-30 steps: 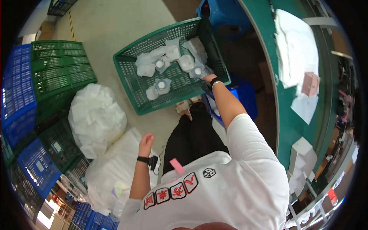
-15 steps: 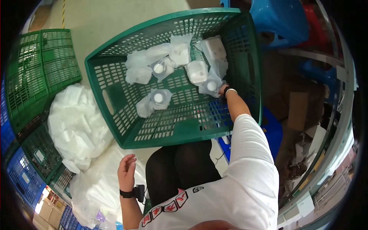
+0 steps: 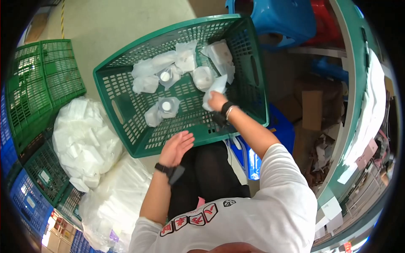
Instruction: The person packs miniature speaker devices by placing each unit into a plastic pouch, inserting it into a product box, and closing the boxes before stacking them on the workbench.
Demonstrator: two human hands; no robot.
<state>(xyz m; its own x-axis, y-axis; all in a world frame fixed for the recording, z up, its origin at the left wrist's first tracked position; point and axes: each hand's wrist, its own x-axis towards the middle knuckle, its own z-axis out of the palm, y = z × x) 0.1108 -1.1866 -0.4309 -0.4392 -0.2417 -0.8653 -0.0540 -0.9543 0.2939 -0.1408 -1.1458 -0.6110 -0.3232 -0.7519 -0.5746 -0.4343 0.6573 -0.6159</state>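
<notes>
In front of me a green plastic basket (image 3: 113, 69) holds several items wrapped in thin white translucent plastic. My right hand (image 3: 218, 101), inside its right part, is closed on one wrapped item (image 3: 220, 84), which is tilted and partly hidden by the fingers. Beside that lies a rounded white wrapped piece (image 3: 203, 77). Two wrapped pieces with round white tops, one at the middle left (image 3: 165, 76) and one lower down (image 3: 166, 106), rest farther left. Over the basket's near edge my left hand (image 3: 177, 147) is held with fingers stretched out, touching nothing I can see.
A large clear bag of white pieces (image 3: 86, 139) stands left of the basket. Stacked green crates (image 3: 46, 80) and blue crates (image 3: 27, 198) line the left side. A blue stool (image 3: 287, 21) is at the upper right, cardboard (image 3: 312, 110) at the right.
My right hand has lifted the wrapped item up and to the left, off its spot by the basket's right side. My left hand has risen toward the basket's near edge.
</notes>
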